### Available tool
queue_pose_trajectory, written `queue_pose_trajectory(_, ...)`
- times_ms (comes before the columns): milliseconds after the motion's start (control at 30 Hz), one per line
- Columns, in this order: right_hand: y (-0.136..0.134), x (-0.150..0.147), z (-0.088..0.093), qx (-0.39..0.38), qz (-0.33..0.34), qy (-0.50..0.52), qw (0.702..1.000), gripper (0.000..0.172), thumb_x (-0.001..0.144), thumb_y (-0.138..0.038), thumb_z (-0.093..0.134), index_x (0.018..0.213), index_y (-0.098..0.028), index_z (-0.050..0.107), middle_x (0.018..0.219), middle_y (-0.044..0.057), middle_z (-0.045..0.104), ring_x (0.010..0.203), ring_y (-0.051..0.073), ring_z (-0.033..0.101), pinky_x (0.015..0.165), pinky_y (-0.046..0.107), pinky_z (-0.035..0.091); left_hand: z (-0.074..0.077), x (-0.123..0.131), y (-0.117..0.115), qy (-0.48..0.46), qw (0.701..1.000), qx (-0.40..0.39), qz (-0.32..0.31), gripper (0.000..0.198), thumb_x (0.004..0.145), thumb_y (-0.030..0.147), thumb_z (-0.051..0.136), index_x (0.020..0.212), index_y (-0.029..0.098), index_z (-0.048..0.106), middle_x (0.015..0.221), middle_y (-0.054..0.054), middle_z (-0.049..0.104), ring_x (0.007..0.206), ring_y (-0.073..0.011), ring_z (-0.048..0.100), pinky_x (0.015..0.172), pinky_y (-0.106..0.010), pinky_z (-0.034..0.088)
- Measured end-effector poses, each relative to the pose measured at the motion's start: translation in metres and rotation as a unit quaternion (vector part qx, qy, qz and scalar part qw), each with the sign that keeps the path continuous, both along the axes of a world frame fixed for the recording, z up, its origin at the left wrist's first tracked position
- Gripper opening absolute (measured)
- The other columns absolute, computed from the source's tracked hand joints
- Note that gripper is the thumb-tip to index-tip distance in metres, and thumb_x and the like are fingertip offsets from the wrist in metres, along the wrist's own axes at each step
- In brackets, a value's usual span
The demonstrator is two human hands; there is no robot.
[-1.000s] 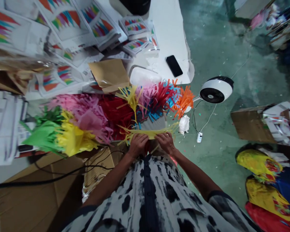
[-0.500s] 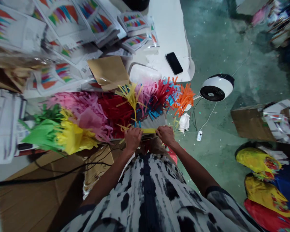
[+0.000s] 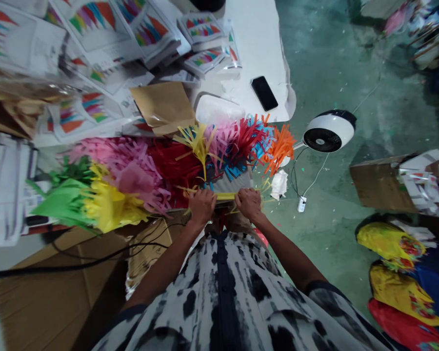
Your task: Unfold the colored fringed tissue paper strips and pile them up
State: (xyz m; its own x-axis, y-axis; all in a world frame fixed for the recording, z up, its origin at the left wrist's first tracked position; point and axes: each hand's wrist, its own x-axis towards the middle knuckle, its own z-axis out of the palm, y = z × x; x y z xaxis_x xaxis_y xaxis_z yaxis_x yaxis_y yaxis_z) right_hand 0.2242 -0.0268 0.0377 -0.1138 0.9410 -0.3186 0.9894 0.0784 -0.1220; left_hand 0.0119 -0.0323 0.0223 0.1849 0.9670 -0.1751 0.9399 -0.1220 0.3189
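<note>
A yellow tissue-paper tassel [image 3: 226, 196], rolled narrow along its middle, stretches level between my two hands, its fringed strips sticking out past both. My left hand [image 3: 202, 205] is closed around one end of the roll. Closed on the other end is my right hand [image 3: 249, 202]. Just beyond them lies a row of finished tassels: a yellow tassel [image 3: 202, 146], a pink one [image 3: 223, 139], a red one [image 3: 247, 136] and an orange one [image 3: 281, 146], with blue among them. Fringed sheets in pink [image 3: 139, 175], dark red, yellow [image 3: 113, 207] and green [image 3: 64, 202] are heaped at left.
Printed packets [image 3: 95, 29] cover the table's far left, beside a brown cardboard piece [image 3: 164, 107]. A black phone [image 3: 264, 93] rests on the white tabletop. Right of the table stand a fan [image 3: 327, 130] and a carton [image 3: 384, 185]. A black cable [image 3: 76, 267] crosses at lower left.
Both hands remain on the yellow tassel. My right hand has turned slightly inward, and the roll between the hands looks narrower.
</note>
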Motion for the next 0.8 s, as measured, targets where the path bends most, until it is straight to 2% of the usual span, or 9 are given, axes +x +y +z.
queue_pose_trajectory(100, -0.003, 0.002, -0.008, 0.067, 0.006, 0.016, 0.998, 0.022, 0.104, -0.035, 0.054, 0.107, -0.019, 0.068, 0.110, 0.015, 0.074, 0.106, 0.029, 0.058, 0.093, 0.041, 0.032, -0.001, 0.001, -0.005, -0.029, 0.999, 0.032, -0.017, 0.032, 0.105, 0.031, 0.048, 0.128, 0.023, 0.067, 0.126, -0.015, 0.072, 0.122, -0.0335, 0.059, 0.102, -0.050, 0.036)
queue_pose_trajectory(200, -0.012, 0.001, -0.020, 0.116, 0.077, 0.058, 0.989, 0.024, 0.104, -0.025, 0.054, 0.122, -0.022, 0.069, 0.127, 0.014, 0.072, 0.120, 0.030, 0.057, 0.105, 0.046, 0.031, -0.005, 0.004, -0.011, -0.072, 0.991, 0.034, -0.104, 0.044, 0.100, 0.019, 0.054, 0.142, 0.031, 0.062, 0.141, -0.011, 0.067, 0.137, -0.0322, 0.053, 0.112, -0.052, 0.032)
queue_pose_trajectory(300, -0.027, 0.004, -0.030, 0.095, 0.176, 0.094, 0.975, 0.037, 0.102, -0.016, 0.053, 0.137, -0.025, 0.064, 0.139, 0.011, 0.069, 0.131, 0.029, 0.056, 0.111, 0.048, 0.031, -0.010, 0.005, -0.018, -0.085, 0.979, 0.012, -0.184, 0.049, 0.097, 0.017, 0.059, 0.144, 0.030, 0.061, 0.141, -0.011, 0.067, 0.137, -0.0316, 0.055, 0.116, -0.052, 0.031)
queue_pose_trajectory(400, -0.045, 0.023, -0.032, 0.083, 0.225, 0.104, 0.965, 0.055, 0.100, -0.009, 0.049, 0.153, -0.024, 0.052, 0.156, 0.009, 0.056, 0.146, 0.027, 0.048, 0.120, 0.049, 0.028, -0.013, 0.004, -0.025, -0.076, 0.977, 0.018, -0.199, 0.052, 0.099, 0.017, 0.056, 0.149, 0.027, 0.057, 0.146, -0.013, 0.064, 0.140, -0.0312, 0.054, 0.119, -0.052, 0.030)
queue_pose_trajectory(500, -0.056, 0.056, -0.024, 0.090, 0.215, 0.100, 0.967, 0.062, 0.098, -0.007, 0.047, 0.158, -0.024, 0.046, 0.162, 0.009, 0.049, 0.153, 0.027, 0.040, 0.126, 0.053, 0.021, -0.011, 0.004, -0.033, -0.070, 0.978, 0.023, -0.193, 0.056, 0.100, 0.016, 0.053, 0.154, 0.028, 0.052, 0.151, -0.013, 0.060, 0.142, -0.0315, 0.052, 0.121, -0.056, 0.028)
queue_pose_trajectory(600, -0.060, 0.079, -0.016, 0.135, 0.138, 0.067, 0.979, 0.058, 0.098, -0.006, 0.044, 0.153, -0.022, 0.053, 0.157, 0.011, 0.055, 0.152, 0.030, 0.042, 0.126, 0.060, 0.017, -0.007, 0.008, -0.038, -0.067, 0.981, 0.021, -0.180, 0.056, 0.101, 0.016, 0.050, 0.154, 0.032, 0.052, 0.151, -0.012, 0.060, 0.142, -0.0319, 0.052, 0.121, -0.061, 0.027)
queue_pose_trajectory(700, -0.059, 0.068, -0.016, 0.170, 0.093, 0.059, 0.979, 0.050, 0.100, -0.008, 0.045, 0.144, -0.022, 0.062, 0.150, 0.011, 0.062, 0.144, 0.030, 0.050, 0.123, 0.058, 0.020, -0.003, 0.014, -0.038, -0.065, 0.985, 0.022, -0.160, 0.053, 0.101, 0.016, 0.051, 0.151, 0.033, 0.056, 0.148, -0.013, 0.063, 0.141, -0.0333, 0.053, 0.120, -0.063, 0.029)
queue_pose_trajectory(800, -0.056, 0.035, -0.024, 0.138, 0.134, 0.094, 0.977, 0.044, 0.101, -0.017, 0.053, 0.143, -0.020, 0.063, 0.147, 0.012, 0.064, 0.136, 0.028, 0.056, 0.116, 0.046, 0.032, -0.001, 0.017, -0.037, -0.067, 0.985, 0.025, -0.159, 0.050, 0.100, 0.018, 0.052, 0.148, 0.032, 0.059, 0.148, -0.013, 0.063, 0.141, -0.0343, 0.053, 0.121, -0.064, 0.026)
